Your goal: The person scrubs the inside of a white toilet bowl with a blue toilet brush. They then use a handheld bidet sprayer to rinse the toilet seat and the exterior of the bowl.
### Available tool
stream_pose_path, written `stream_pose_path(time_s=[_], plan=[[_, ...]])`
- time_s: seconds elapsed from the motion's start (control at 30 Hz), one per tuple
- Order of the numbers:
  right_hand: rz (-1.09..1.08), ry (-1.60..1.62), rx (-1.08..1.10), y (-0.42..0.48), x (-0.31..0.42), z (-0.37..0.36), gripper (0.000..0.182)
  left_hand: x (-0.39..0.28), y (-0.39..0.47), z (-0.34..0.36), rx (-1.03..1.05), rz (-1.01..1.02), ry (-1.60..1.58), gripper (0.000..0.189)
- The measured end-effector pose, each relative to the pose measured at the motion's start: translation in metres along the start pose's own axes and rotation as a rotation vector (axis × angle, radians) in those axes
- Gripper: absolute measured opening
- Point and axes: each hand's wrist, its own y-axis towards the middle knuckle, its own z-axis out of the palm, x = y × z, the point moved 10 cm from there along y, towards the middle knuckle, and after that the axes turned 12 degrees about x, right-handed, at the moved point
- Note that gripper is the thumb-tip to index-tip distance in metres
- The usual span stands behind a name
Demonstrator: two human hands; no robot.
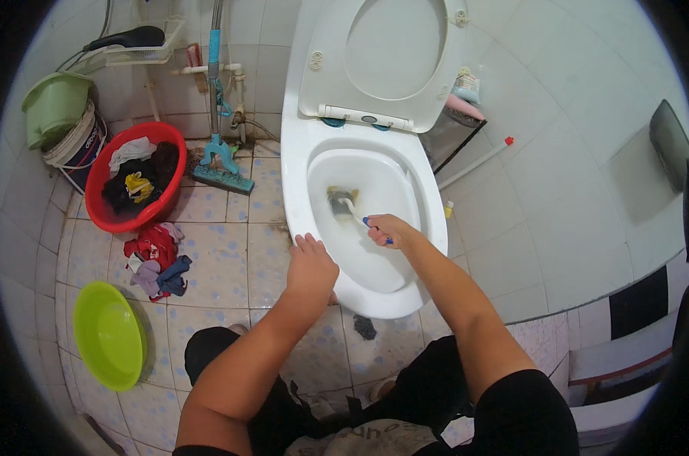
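Observation:
A white ceramic toilet (373, 273) stands in front of me with its seat and lid (378, 57) raised. My right hand (389, 231) is closed around the blue-and-white handle of a brush (353, 211), over the right part of the bowl. The brush's far end reaches down to the drain hole, where its head is hard to make out. Yellowish-brown stains (351, 191) show around the drain. My left hand (314, 262) rests on the left front rim of the toilet, its fingers on the edge and no object seen in it.
Left on the tiled floor are a red basin (176, 188) with clothes, a clothes pile (153, 256), a lime-green basin (108, 336) and a sponge mop (222, 176). Behind them stands a bucket (79, 142). A bin (455, 134) and white pipe (475, 163) are right of the toilet.

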Motion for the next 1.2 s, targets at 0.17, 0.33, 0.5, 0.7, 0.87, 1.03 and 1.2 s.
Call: stream_pose_path(time_s=[0.17,0.33,0.5,0.7,0.87,1.03,1.2], plan=[[0.048,0.728,0.199,-0.018,-0.017,0.006,0.018,0.000,0.000,-0.006,-0.097,0.004,-0.002,0.081],[-0.172,1.164,0.360,-0.074,0.004,0.023,0.021,0.006,-0.005,-0.005,-0.198,0.018,0.023,0.084],[-0.219,1.415,0.407,-0.072,0.011,0.015,0.020,0.005,-0.007,0.000,-0.168,0.032,-0.002,0.086],[-0.164,1.335,0.241,0.013,0.002,-0.003,0.018,-0.001,0.001,0.004,-0.142,0.043,0.016,0.089],[-0.145,1.094,0.176,0.029,0.005,-0.008,0.015,-0.004,0.000,-0.002,-0.102,0.072,0.007,0.090],[0.075,0.285,0.140,-0.046,0.010,0.017,0.005,0.007,-0.002,-0.001,-0.218,0.051,-0.016,0.081],[0.111,-1.052,-0.018,-0.094,0.066,0.031,0.039,0.005,-0.002,-0.001,-0.180,0.078,-0.008,0.081]])
